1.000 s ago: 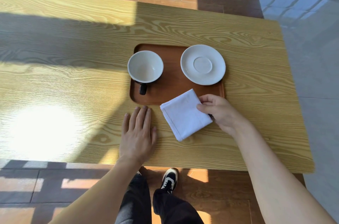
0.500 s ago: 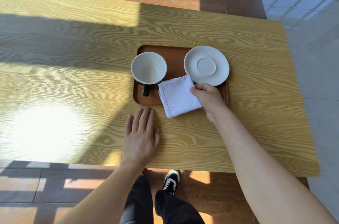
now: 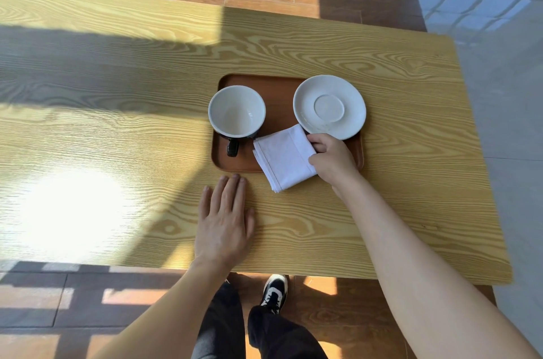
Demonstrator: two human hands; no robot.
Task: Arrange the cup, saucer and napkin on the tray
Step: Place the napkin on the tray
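Note:
A brown wooden tray [image 3: 277, 97] lies on the table. On its left stands an empty cup [image 3: 236, 111], white inside, dark outside, its handle toward me. On the right of the tray rests a white saucer [image 3: 329, 106]. My right hand [image 3: 333, 160] grips the right edge of a folded white napkin [image 3: 283, 157], which lies across the tray's near rim, partly on the tray and partly over the table. The napkin's far corner touches the saucer's near edge. Flat on the table just in front of the tray is my left hand [image 3: 224, 219], its fingers spread.
The light wooden table [image 3: 117, 123] stretches far to the left, with a bright sun patch at the near left. Its right edge and near edge lie close to the tray. Beyond the near edge I see my legs and a shoe [image 3: 274, 291] on the floor.
My right hand carried the napkin from the table in front of the tray forward onto the tray's near rim, between cup and saucer. My left hand stayed put.

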